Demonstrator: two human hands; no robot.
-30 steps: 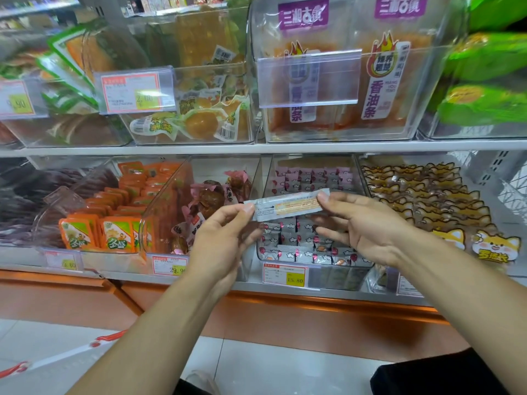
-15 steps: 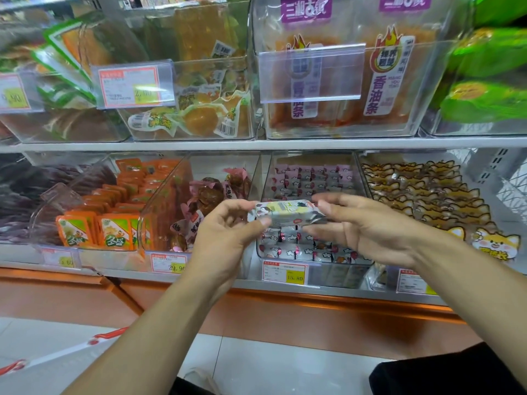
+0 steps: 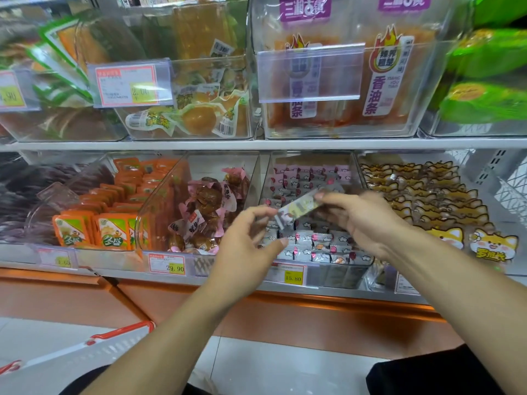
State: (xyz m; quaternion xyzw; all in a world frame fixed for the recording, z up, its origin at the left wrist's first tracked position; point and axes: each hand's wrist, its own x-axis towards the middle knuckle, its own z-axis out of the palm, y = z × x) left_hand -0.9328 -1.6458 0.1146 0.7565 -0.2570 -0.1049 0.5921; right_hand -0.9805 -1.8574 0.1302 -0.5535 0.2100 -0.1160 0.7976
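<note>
Fingers of the right hand (image 3: 362,220) pinch the upper end of a small packet (image 3: 299,208), which tilts down toward the left and is blurred. It hangs in the air just above the front part of a clear bin (image 3: 328,273) filled with similar grey and pink packets (image 3: 310,240) on the lower shelf (image 3: 128,270). The left hand (image 3: 251,238) sits just beside the lower end of the packet with its fingers loosely spread and thumb apart, gripping nothing; the blur hides whether a fingertip touches the wrapper. A yellow price tag (image 3: 293,276) is fixed to the front of that bin. Brown sweets in pink wrappers (image 3: 205,206) fill the bin to its left, and fox-shaped packs (image 3: 422,195) lie to its right.
</note>
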